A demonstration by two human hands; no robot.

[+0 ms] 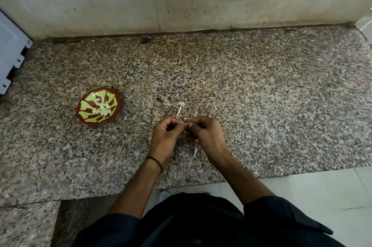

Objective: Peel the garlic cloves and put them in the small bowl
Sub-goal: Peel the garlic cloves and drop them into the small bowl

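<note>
A small brown bowl with a green pattern sits on the granite counter at the left and holds several peeled garlic cloves. To its right, my left hand and my right hand meet above the counter. Both pinch one garlic clove, of which only a pale tip shows between the fingertips. A white garlic stem lies just beyond my hands. Bits of papery skin lie under and around them.
The speckled granite counter runs to a stained wall at the back. A grey metal appliance stands at the far left edge. The counter's front edge drops to a tiled floor at the lower right.
</note>
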